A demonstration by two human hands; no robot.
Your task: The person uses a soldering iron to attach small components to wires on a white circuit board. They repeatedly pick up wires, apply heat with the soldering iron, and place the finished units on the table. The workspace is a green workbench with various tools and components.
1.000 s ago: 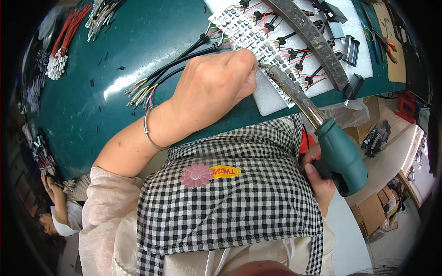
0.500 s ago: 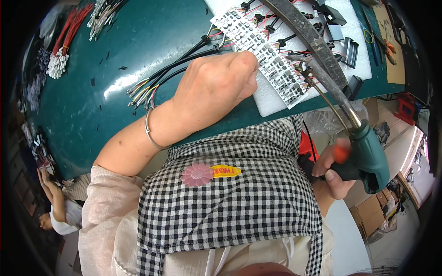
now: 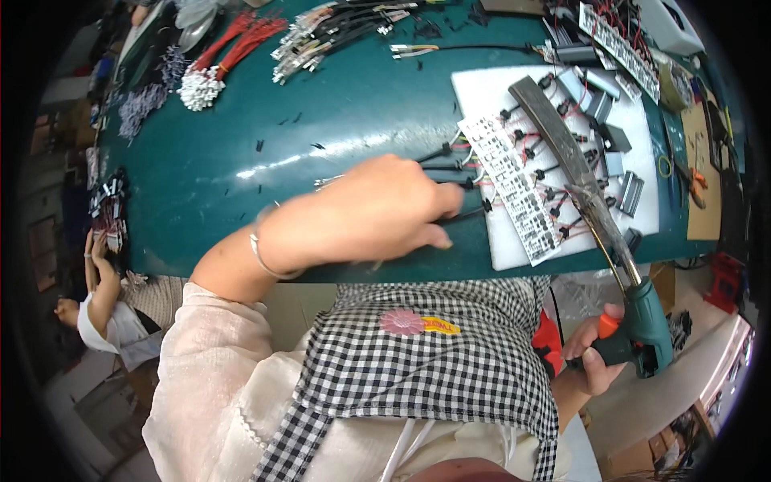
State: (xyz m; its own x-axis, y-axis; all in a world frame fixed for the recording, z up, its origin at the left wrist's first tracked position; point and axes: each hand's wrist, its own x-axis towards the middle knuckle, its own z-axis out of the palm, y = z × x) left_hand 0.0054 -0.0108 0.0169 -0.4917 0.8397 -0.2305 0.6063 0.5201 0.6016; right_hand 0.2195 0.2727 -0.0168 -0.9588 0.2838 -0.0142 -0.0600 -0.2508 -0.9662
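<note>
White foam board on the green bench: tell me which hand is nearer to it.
Left. The left hand lies on the bench with its fingertips at the white foam board's near-left edge, among black wires. The right hand is below the bench edge, gripping a green heat gun.

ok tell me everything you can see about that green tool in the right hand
The green tool is pistol-shaped, with a dark teal plastic-looking body and an orange trigger. The right hand grips its handle below the table edge. A long, discoloured metal barrel runs up and left from it over the white board, its tip above the small black connectors.
</note>
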